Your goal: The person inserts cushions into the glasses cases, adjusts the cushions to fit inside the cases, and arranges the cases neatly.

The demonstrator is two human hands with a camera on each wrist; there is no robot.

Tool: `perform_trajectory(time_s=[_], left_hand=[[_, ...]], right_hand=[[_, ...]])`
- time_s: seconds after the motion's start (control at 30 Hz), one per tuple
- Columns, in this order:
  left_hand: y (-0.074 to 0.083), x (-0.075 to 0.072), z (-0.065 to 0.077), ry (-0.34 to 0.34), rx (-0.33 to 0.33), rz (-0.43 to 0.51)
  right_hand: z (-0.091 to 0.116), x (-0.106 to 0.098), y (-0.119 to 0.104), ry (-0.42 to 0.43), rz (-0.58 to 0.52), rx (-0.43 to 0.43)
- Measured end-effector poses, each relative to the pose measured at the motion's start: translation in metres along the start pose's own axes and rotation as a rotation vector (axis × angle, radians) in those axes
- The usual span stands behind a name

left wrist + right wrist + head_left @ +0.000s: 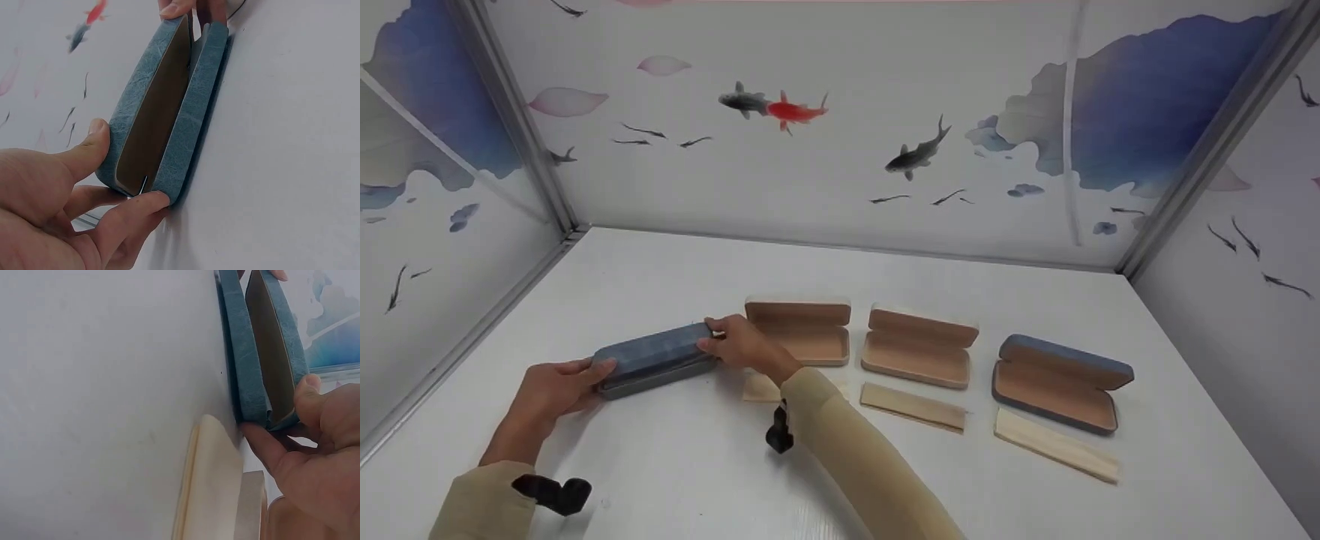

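Observation:
A blue eyeglass case (654,354) is at the left of the table, its lid partly raised. My left hand (549,391) grips its left end. In the left wrist view, the thumb (97,143) presses on the lid, while fingers touch the base. At the other end, my right hand (750,346) pinches the case, its thumb (309,394) on the lid edge and its fingers under the base end. A brown lining (154,115) shows through the gap in the left wrist view; the bottom of the inside is hidden.
Three open eyeglass cases stand in a row to the right: two pale ones (802,343) (915,367) and a blue one (1057,401). Folded cream cloths (913,406) lie in front of them. White printed panels (840,172) wall in the table (697,480).

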State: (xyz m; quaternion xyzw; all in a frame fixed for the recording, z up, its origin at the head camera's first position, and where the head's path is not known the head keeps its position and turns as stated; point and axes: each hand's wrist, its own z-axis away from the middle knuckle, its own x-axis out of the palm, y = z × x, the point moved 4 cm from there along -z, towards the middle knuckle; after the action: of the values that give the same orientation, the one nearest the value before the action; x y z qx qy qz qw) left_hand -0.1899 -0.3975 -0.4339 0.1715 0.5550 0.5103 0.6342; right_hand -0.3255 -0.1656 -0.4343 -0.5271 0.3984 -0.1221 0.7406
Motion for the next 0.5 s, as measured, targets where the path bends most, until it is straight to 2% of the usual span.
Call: perform_trajectory(time_s=[0.23,0.5], left_hand=[[0.002,-0.0003,-0.0003,0.031,0.001,-0.023],[0.0029,0.0008,0.0009,0.002,0.015,-0.052]], right_hand=[[0.0002,-0.001,0.0009,0.016,0.034,-0.017],[0.0005,0.0019,0.0044,0.025,0.099,-0.018]])
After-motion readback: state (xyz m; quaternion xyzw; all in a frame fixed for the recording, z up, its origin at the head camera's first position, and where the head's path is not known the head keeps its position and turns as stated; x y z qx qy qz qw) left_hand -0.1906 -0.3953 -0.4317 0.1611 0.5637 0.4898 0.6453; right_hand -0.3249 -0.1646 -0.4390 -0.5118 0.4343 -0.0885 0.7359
